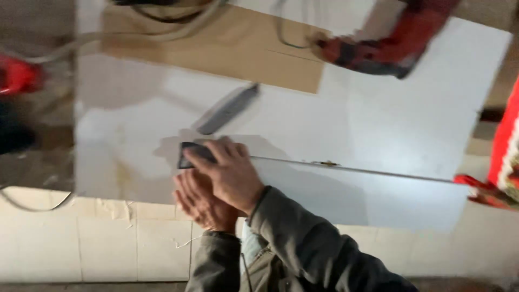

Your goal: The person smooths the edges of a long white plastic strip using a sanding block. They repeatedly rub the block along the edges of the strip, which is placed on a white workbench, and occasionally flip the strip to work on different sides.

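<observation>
My right hand (230, 170) rests on a white board (400, 119) and grips a small dark tape measure case (190, 154). A thin tape blade (351, 168) runs from this hand to the right, across the board to its right edge. My left hand (201, 203) lies just below the right hand at the board's near edge, its fingers pointing left. The right hand partly covers it, so whether it holds anything is hidden. A grey elongated tool (227, 108), blurred, lies on the board just above my hands.
A brown cardboard sheet (227, 40) lies at the board's far side with pale cables (162, 30) over it. A red power drill (389, 43) sits at the top right. Red objects show at the left edge (19, 75) and right edge (500, 167). Pale tiles (108, 238) lie below the board.
</observation>
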